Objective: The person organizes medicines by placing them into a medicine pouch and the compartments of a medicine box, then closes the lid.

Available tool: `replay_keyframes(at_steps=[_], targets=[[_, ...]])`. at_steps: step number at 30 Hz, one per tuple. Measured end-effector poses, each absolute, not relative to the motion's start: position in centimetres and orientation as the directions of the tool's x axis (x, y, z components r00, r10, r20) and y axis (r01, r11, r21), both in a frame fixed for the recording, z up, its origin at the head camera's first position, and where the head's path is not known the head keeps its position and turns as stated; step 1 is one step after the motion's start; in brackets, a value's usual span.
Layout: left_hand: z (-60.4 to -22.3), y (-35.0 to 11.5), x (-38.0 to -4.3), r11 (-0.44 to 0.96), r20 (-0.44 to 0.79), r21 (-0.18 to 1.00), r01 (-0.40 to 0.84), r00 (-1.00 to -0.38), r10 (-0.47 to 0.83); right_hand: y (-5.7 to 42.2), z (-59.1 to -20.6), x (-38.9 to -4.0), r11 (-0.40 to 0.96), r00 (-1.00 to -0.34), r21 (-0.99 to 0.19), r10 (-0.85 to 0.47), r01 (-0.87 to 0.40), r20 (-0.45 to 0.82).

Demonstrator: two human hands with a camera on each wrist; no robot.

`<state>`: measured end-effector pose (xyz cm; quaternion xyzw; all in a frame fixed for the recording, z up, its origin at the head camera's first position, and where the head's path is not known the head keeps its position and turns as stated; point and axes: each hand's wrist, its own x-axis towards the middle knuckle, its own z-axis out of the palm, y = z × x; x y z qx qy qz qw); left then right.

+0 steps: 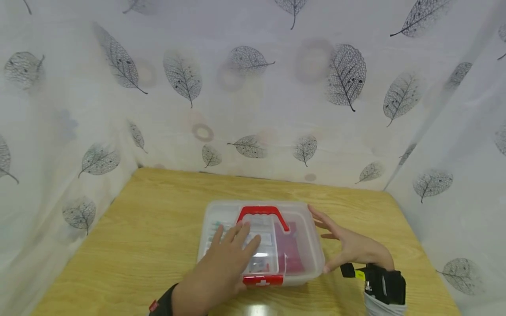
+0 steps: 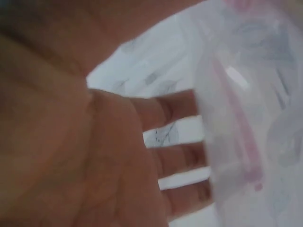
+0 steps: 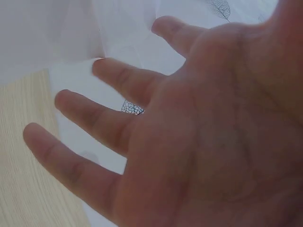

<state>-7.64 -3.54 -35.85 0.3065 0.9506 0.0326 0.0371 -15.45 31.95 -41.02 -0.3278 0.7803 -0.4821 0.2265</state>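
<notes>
A clear plastic first-aid box [image 1: 312,250] sits on the wooden table with its lid down. It has a red handle [image 1: 261,210] and a red latch with a white cross [image 1: 262,280] at the front. My left hand [image 1: 221,263] overlaps the lid's left half, fingers spread; in the left wrist view its straight fingers [image 2: 182,153] reach the box's translucent wall [image 2: 227,189]. My right hand [image 1: 352,245] is at the box's right side, thumb and index fingertips right at its edge. In the right wrist view the right hand's fingers [image 3: 90,113] are extended and spread apart.
Through the lid show a magenta item [image 1: 290,250] and several small packed things on the left, partly hidden by my left hand. The wooden table [image 1: 138,237] extends around the box. A white curtain with leaf prints [image 1: 269,101] encloses the back and both sides.
</notes>
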Motion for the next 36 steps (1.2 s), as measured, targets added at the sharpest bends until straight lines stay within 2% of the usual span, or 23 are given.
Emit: replay_keyframes(at_steps=[6,9,15,25,32,36], targets=[[-37.0,-2.4,-6.7,0.834,0.051,-0.119,0.539,-0.835,0.547,31.5,-40.8,-15.7,0.317,-0.677,-0.913,-0.733,-0.255,-0.065],[-37.0,-2.5,-6.6,0.838,0.071,-0.122,0.533,-0.837,0.543,31.3,-40.6,-15.6,0.318,-0.686,-0.923,-0.722,-0.215,-0.089],[-37.0,-2.8,-7.3,0.837,0.090,-0.117,0.534,-0.834,0.545,30.8,-40.4,-15.6,0.310,-0.697,-0.927,-0.713,-0.211,-0.080],[-37.9,-4.4,-11.6,0.826,0.130,0.040,0.562,-0.823,0.553,29.4,-41.6,-16.6,0.267,-0.746,-0.942,-0.665,-0.205,-0.026],[-39.6,-4.4,-14.0,0.836,0.254,-0.027,0.548,-0.805,0.536,28.5,-41.9,-16.8,0.365,-0.835,-0.897,-0.550,-0.249,0.008],[-40.5,-4.6,-14.8,0.834,0.316,-0.061,0.548,-0.782,0.537,28.2,-42.1,-16.7,0.355,-0.833,-0.902,-0.553,-0.246,0.009]])
